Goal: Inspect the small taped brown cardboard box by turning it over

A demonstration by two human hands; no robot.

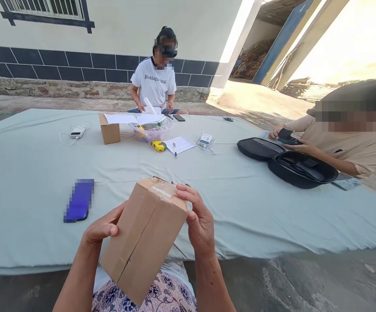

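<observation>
Two bare hands clamp a small brown cardboard box (144,238) from its sides, tilted over the person's lap just short of the pale green cloth sheet (28,173). The left hand (102,227) presses thumb and fingers to the left face. The right hand (199,221) curls its fingers over the upper corner by the white label. No palm is underneath (the lowest corner hangs free), so I judge the box could slide down and out if either side's pressure eases. A flat blue object (79,200) lies on the sheet to the left, well apart, and an open black zip case (288,162) sits far right.
</observation>
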